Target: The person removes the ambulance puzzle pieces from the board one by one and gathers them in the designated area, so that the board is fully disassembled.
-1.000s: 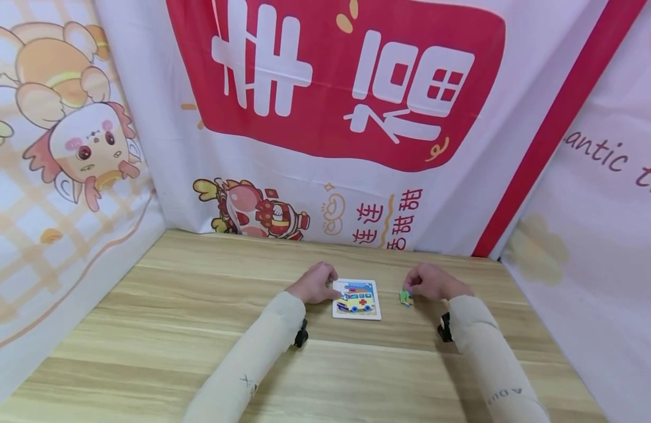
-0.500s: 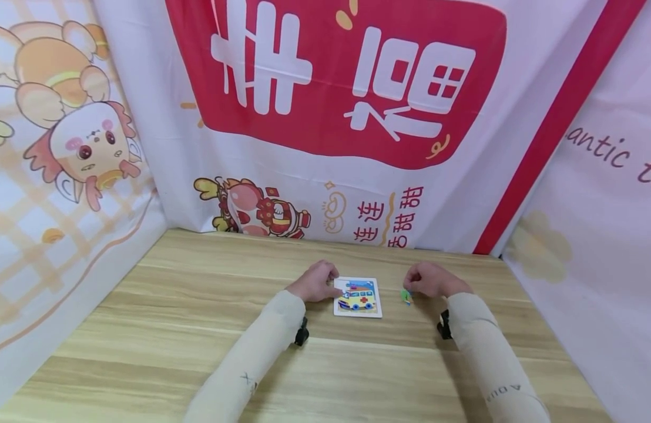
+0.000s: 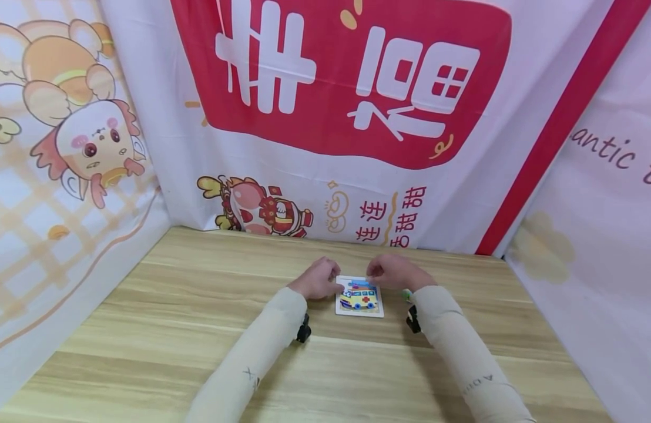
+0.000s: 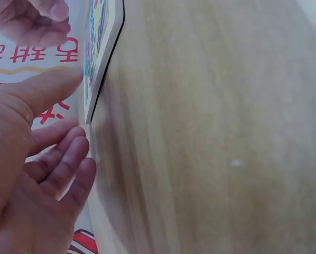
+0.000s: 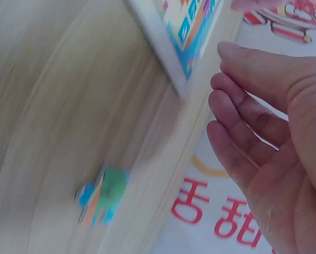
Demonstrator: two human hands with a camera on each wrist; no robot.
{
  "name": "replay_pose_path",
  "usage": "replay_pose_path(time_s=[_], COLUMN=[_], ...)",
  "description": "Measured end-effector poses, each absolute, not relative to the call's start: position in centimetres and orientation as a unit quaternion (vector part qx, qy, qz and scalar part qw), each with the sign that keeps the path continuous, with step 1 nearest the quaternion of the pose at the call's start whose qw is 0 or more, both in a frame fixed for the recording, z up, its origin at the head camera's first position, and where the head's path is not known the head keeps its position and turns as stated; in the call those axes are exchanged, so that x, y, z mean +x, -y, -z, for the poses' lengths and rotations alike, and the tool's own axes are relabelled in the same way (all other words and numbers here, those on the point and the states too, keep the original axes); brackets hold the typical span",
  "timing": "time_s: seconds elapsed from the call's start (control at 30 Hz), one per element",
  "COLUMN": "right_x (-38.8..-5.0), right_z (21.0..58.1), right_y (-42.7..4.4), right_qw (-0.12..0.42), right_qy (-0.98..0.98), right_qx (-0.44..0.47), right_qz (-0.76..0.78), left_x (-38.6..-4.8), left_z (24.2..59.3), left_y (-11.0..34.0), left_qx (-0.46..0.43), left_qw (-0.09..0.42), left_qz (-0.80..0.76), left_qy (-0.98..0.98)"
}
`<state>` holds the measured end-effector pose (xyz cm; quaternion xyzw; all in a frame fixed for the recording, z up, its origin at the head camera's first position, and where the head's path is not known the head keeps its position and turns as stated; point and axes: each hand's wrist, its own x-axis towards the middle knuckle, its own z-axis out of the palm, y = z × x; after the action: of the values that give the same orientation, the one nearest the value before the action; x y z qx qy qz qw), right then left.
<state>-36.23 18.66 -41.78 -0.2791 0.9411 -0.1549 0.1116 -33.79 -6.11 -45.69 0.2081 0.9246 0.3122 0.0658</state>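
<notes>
A square jigsaw puzzle (image 3: pixel 358 308) with a white frame and a yellow ambulance picture lies flat on the table. My left hand (image 3: pixel 320 278) holds its upper left corner, with the thumb (image 4: pixel 57 87) at the left edge and the curled fingers beyond the corner. By the upper right corner hovers my right hand (image 3: pixel 396 271). In the right wrist view its thumb (image 5: pixel 248 58) and index finger lie close together; whether a piece is between them is hidden. A green puzzle piece (image 5: pixel 113 188) with orange and blue parts lies on the table, behind the right hand.
The wooden table (image 3: pixel 198 329) extends around the puzzle. Printed cloth (image 3: pixel 304 141) hangs behind it and along both sides. Each wrist carries a small black camera (image 3: pixel 303 329).
My right hand has moved left from the loose green piece to the puzzle's upper right corner. My left hand stays at the upper left corner.
</notes>
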Motion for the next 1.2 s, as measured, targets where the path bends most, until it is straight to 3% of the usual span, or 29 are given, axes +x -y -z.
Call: replay_pose_path(time_s=[0.53,1.2], right_x=[-36.0,-36.9], right_z=[42.0,42.1], right_y=[-15.9,-16.2], right_qw=[0.155,0.157], right_qy=[-0.933,-0.923], right_qx=[-0.274,-0.3], right_qz=[0.175,0.182], left_x=[-34.0,-34.2], left_z=[45.3,45.8], left_y=[4.1,3.3], left_qx=[0.275,0.251], left_qw=[0.056,0.053], left_qz=[-0.277,-0.292], left_qy=[-0.919,-0.921])
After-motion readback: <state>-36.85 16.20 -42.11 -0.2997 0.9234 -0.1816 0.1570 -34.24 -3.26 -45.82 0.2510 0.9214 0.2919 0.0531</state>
